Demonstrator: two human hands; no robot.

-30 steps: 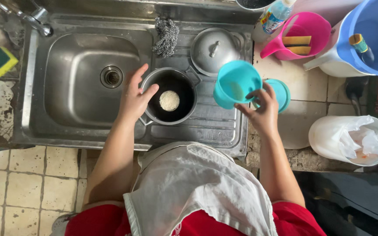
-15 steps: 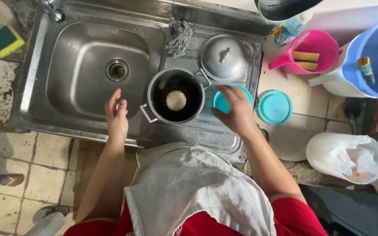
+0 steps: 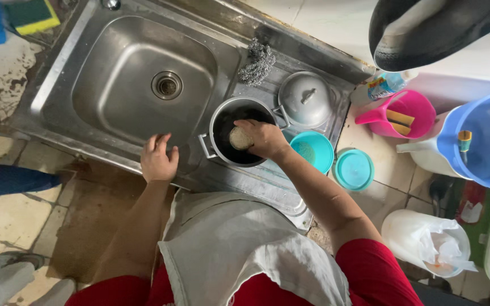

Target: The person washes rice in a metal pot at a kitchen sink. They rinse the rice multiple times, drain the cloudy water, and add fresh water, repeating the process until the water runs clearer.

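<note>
apron, white, fills the near edge of the view, over a red top. left hand (image 3: 158, 159) rests on the front rim of the steel sink (image 3: 80, 54), fingers loosely curled and holding nothing, likely bracing the body. right hand (image 3: 263, 138) reaches down into the dark pot (image 3: 225, 144), fingers closed around a round pale scrub pad (image 3: 239, 139), pressed low inside where the pot's bottom would need scrubbing. pot sits on the ribbed drainboard just right of the basin, so runoff can go to the drain. teal cup (image 3: 313, 151) stands just beside the pot, teal lid (image 3: 354, 169) on the tiled table near it. farther off, the pot lid (image 3: 306, 100) lies knob up, steel wool (image 3: 258, 62) behind it, pink jug (image 3: 395, 116) and blue bucket (image 3: 483, 139) to the right.
</note>
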